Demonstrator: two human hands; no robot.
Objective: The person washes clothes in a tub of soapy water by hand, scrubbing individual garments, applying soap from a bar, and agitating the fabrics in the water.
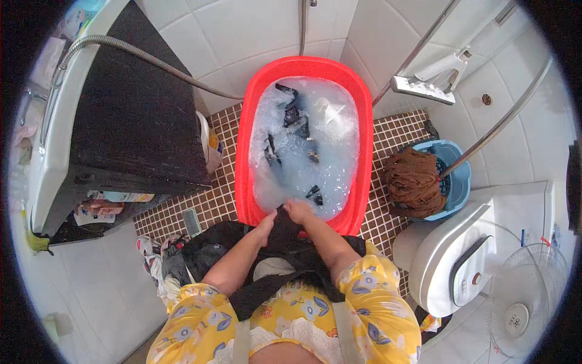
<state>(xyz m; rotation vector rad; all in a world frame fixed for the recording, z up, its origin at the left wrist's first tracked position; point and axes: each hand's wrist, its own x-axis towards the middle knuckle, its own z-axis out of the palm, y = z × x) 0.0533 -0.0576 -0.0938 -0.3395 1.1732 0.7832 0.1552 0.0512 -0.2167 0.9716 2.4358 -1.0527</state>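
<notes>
A red tub stands on the tiled floor in front of me, full of cloudy, sudsy water. Dark clothes float half under the surface, and a white cloth shows at the far right of the water. At the tub's near rim, my left hand and my right hand are closed on a black garment. The right hand is over the water's near edge, the left slightly nearer me. The black cloth hangs down toward my lap, where its lower part merges with other dark fabric.
Piled clothes lie left of the tub. A brown mop rests in a blue basket at right, behind a white lidded bin and a fan. A black cabinet stands left; a metal hose crosses above it.
</notes>
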